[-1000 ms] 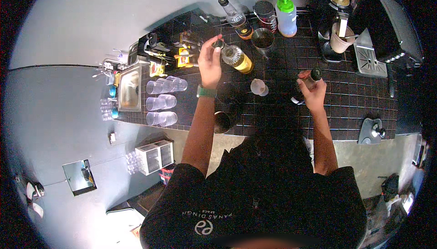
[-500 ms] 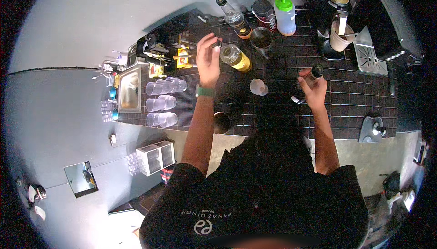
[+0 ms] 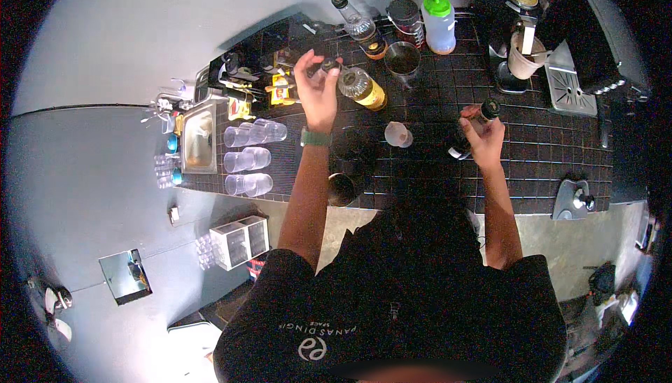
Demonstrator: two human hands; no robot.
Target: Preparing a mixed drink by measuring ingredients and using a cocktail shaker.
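Observation:
My left hand (image 3: 318,95) has its thumb and fingers curled round the dark cap and neck of a clear glass bottle (image 3: 366,91) with a yellow label. That bottle stands on the black tiled counter (image 3: 434,173). On the right, my right hand (image 3: 486,144) is wrapped round the neck of a dark bottle (image 3: 459,146) with a black cap; the hand covers much of it. Between the two hands stands a small translucent measuring cup (image 3: 397,134).
Behind are another glass bottle (image 3: 362,32), a dark-lidded tub (image 3: 404,18), a green-topped squeeze bottle (image 3: 439,30) and a dark-filled container (image 3: 402,60). Rows of clear plastic cups (image 3: 248,160) lie at left near the sink (image 3: 201,138). A metal tamper (image 3: 579,200) sits at right.
My left hand has shifted slightly to the left, and its fingers now sit lower round the bottle's cap. My right hand and its bottle have hardly moved.

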